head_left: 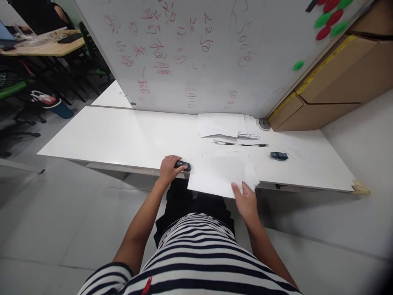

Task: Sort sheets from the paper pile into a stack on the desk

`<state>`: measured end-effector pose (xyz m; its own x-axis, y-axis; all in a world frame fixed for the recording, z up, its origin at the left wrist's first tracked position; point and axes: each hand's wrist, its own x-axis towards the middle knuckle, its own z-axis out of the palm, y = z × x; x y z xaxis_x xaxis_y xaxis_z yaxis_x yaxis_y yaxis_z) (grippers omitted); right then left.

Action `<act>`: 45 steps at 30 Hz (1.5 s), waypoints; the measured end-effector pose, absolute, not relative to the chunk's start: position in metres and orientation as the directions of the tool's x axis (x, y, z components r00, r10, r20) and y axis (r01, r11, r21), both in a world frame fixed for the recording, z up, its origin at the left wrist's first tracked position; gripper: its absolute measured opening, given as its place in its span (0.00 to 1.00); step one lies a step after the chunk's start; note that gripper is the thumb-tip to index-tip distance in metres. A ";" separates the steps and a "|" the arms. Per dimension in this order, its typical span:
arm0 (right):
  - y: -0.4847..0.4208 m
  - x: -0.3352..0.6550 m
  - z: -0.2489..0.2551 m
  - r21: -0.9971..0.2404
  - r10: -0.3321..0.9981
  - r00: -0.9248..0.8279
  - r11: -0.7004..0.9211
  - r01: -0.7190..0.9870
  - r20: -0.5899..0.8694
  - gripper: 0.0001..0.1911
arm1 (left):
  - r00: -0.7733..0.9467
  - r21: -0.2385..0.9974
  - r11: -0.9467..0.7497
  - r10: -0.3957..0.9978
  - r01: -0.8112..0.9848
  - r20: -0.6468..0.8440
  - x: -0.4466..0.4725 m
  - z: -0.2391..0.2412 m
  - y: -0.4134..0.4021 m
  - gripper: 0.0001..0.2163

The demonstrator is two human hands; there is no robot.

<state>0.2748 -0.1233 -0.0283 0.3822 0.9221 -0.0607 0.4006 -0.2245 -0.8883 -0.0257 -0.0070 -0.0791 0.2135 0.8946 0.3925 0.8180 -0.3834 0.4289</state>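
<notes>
My left hand (169, 169) is closed round a small black stapler (183, 165) at the front edge of the white table, just left of a pile of white paper sheets (219, 172). My right hand (245, 198) grips the near right corner of these sheets, thumb on top, fingers partly hidden. The sheets overhang the table edge a little. Behind them lies a second stack of paper (219, 124), its edges uneven. Between the two piles, a thin row of black and white pens (241, 144) lies lengthwise.
A whiteboard (184, 53) with red writing rises behind the white table (123, 135). Cardboard boxes (334, 78) stand at the right. A small dark blue packet (278, 155) lies right of the papers. A blue bin (61, 108) is on the floor at the left.
</notes>
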 end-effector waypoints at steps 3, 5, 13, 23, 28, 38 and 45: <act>-0.121 0.298 -0.026 -0.943 0.879 0.478 -0.167 0.289 -0.010 0.22 | 0.090 0.439 -0.301 0.894 0.847 0.439 -0.017 -0.088 -0.004 0.14; -0.122 0.310 -0.030 -0.977 0.836 0.549 -0.110 0.181 0.007 0.24 | 0.038 0.431 -0.258 0.888 0.865 0.457 -0.012 -0.091 -0.002 0.14; -0.127 0.317 -0.047 -0.995 0.766 0.635 -0.082 -0.063 -0.103 0.25 | -0.031 0.413 -0.195 0.877 0.890 0.480 -0.007 -0.096 0.001 0.14; -0.120 0.321 -0.044 -0.986 0.784 0.597 -0.125 -0.114 -0.168 0.27 | -0.036 0.418 -0.179 0.889 0.891 0.457 -0.006 -0.097 0.000 0.15; -0.109 0.327 -0.045 -0.931 0.820 0.560 -0.285 0.229 -0.113 0.27 | -0.034 0.431 -0.182 0.894 0.884 0.447 -0.007 -0.099 0.000 0.16; -0.115 0.300 -0.063 -0.411 0.842 0.417 -0.264 0.872 0.342 0.31 | -0.027 0.413 -0.195 0.880 0.889 0.474 -0.007 -0.103 0.002 0.17; -0.004 0.294 -0.047 -0.248 0.942 -0.021 0.110 0.963 0.334 0.25 | -0.041 0.407 -0.204 0.854 0.890 0.519 -0.009 -0.119 0.007 0.18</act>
